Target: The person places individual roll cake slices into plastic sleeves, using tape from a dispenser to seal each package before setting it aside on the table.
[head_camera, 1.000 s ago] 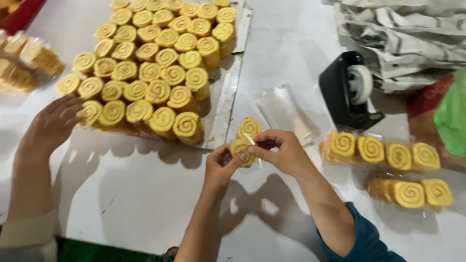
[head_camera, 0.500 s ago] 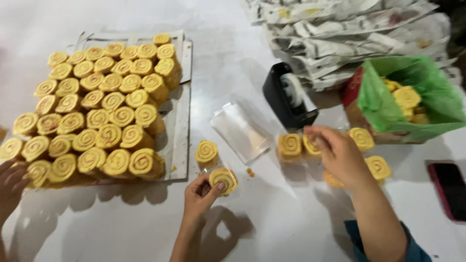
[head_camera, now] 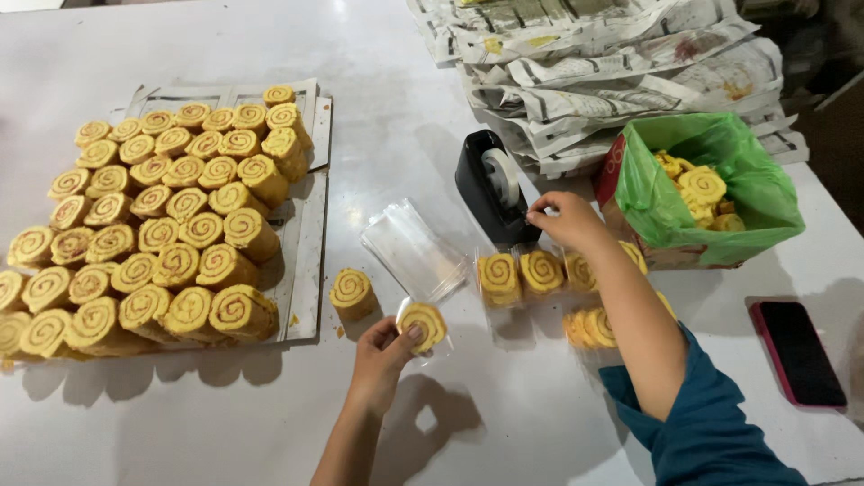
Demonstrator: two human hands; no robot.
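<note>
Reaching across, the right hand (head_camera: 565, 220) has left the wrapped rolls and now pinches narrowly at the black tape dispenser (head_camera: 493, 189) toward the white worktop's (head_camera: 180, 423) far right. Largest on view, the cardboard tray (head_camera: 304, 243) of swirl rolls fills the left edge; the green bag (head_camera: 747, 193) sits at the right edge. Left hand (head_camera: 382, 346) grips a bagged roll (head_camera: 423, 322) near the front middle, and should hold it steady with the bag flap folded flat for taping. Open room lies along the front edge. One loose roll (head_camera: 351, 292) sits beside the clear bags (head_camera: 409, 247).
</note>
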